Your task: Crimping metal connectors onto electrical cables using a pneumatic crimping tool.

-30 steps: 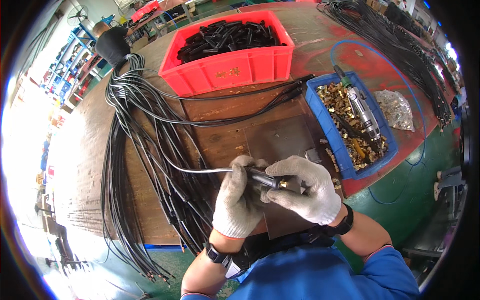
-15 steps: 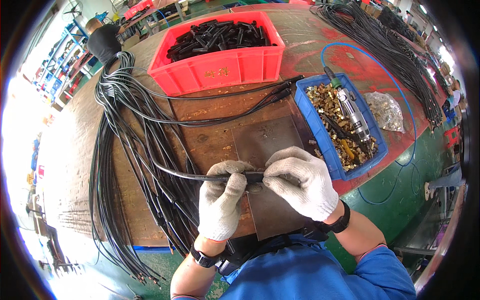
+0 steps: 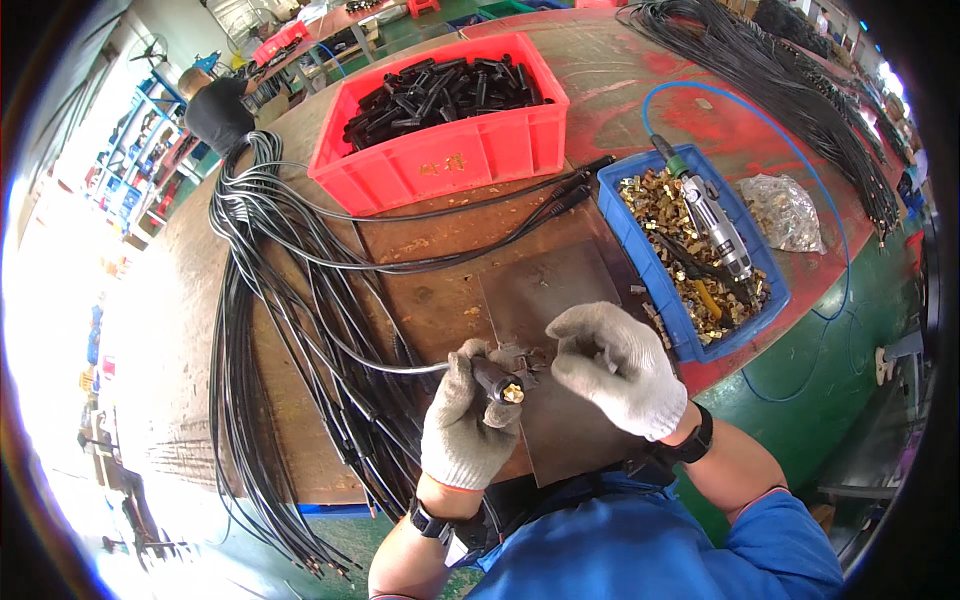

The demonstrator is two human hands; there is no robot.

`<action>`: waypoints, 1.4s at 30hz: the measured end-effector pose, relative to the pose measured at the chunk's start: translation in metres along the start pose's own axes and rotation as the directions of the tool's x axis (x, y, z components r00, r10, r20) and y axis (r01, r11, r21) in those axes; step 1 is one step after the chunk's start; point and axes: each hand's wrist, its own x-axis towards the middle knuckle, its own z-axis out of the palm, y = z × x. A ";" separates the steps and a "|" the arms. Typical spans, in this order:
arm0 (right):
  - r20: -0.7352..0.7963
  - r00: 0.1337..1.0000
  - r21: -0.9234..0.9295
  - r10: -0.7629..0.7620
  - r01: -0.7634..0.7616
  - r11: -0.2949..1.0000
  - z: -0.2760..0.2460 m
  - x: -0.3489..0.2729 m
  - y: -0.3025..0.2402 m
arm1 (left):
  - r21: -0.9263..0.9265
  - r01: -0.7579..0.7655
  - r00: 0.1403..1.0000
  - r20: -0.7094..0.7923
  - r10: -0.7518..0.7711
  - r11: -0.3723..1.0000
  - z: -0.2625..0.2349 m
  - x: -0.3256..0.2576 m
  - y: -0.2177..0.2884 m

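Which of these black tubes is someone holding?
The tube in the left hand, with a gold-coloured piece at its end; the loose tubes lie piled in the red bin.

Cable (image 3: 405, 370) lost inside the left hand (image 3: 466, 425)!
Can't tell if it meets the black tube (image 3: 491, 378); brass bits (image 3: 650, 198) too small to separate; blue shirt (image 3: 640, 550) cut off below.

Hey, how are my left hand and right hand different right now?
Your left hand is closed around a black connector with a gold-coloured end, while your right hand is apart from it, off to the right. The left hand's fingers are curled in; the right hand's thumb and forefinger are spread, though I can't tell if it holds anything small. Both wear pale knitted gloves, with dark bands at the wrists.
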 end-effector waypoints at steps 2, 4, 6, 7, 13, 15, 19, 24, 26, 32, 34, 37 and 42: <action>0.062 0.994 -0.041 -0.088 0.091 0.995 0.006 0.001 -0.011 | -0.091 0.053 0.998 0.048 -0.049 0.994 -0.003 0.000 0.001; 0.115 0.980 -0.039 -0.160 0.166 0.985 0.011 0.003 -0.016 | -0.068 0.047 0.998 0.039 -0.045 0.997 -0.004 0.000 0.000; 0.217 0.972 -0.031 -0.088 0.097 0.995 0.009 0.005 -0.025 | 0.066 -0.001 0.993 -0.114 0.009 0.998 0.011 -0.001 -0.005; 0.234 0.968 -0.037 -0.087 0.099 0.994 0.012 0.007 -0.027 | 0.071 -0.006 0.993 -0.115 0.014 0.997 0.010 -0.001 -0.005; 0.206 0.964 -0.058 -0.167 0.182 0.982 0.026 0.012 -0.030 | -0.035 0.080 0.994 0.077 -0.077 0.996 -0.007 -0.001 -0.001; 0.203 0.961 -0.083 -0.189 0.209 0.974 0.029 0.013 -0.034 | -0.066 0.079 0.995 0.059 -0.075 0.995 -0.008 -0.002 -0.002; 0.186 0.924 -0.233 -0.334 0.372 0.899 0.032 0.016 -0.022 | 0.420 -0.130 0.992 0.060 0.115 0.898 -0.016 0.000 -0.015; -0.194 0.960 -0.180 -0.204 0.170 0.969 -0.028 0.067 0.007 | 0.328 -0.061 0.996 -0.043 0.080 0.943 0.005 -0.006 0.010; -0.655 0.695 0.487 0.297 0.087 0.869 -0.029 0.092 -0.018 | 0.317 -0.143 0.976 -0.110 0.186 0.938 0.023 -0.017 0.039; 0.231 0.973 -0.221 -0.013 0.065 0.973 0.031 0.058 0.007 | 0.429 -0.478 0.837 -0.040 0.545 0.766 0.018 -0.056 0.109; 0.564 0.795 -0.435 0.225 0.054 0.899 0.065 0.042 0.012 | 0.609 -0.503 0.764 -0.019 0.645 0.613 0.017 -0.063 0.113; 0.629 0.640 -0.715 0.442 0.253 0.652 0.105 0.024 0.004 | 0.849 -0.426 0.701 0.090 0.707 0.314 0.015 -0.067 0.108; 0.642 0.676 -0.700 0.363 0.321 0.638 0.126 0.019 0.016 | 0.981 -0.191 0.772 0.168 0.614 -0.028 0.009 -0.077 0.100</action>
